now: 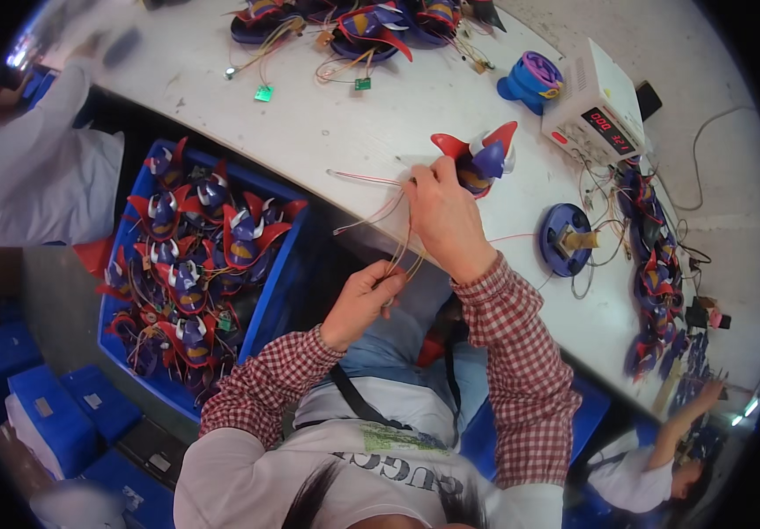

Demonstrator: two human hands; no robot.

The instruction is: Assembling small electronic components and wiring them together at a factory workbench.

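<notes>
My left hand [364,304] is closed in a pinch on thin light-coloured wires [411,253] just off the table's near edge. Above it, my right hand [447,216] is closed at the upper ends of these wires, its fingers against a purple, red and white toy figure [488,161]. Other thin red and white wires [367,177] run out to the left from under its fingertips, ends loose. The right fingers partly cover the toy, so the exact grip is hidden.
A blue crate [264,310] full of similar toys stands left, beside a co-worker's sleeve [40,176]. On the white table [309,132] are wired toys, a power supply [593,106], a blue-purple round part [531,81] and a round blue base [565,240]. Another person works at lower right.
</notes>
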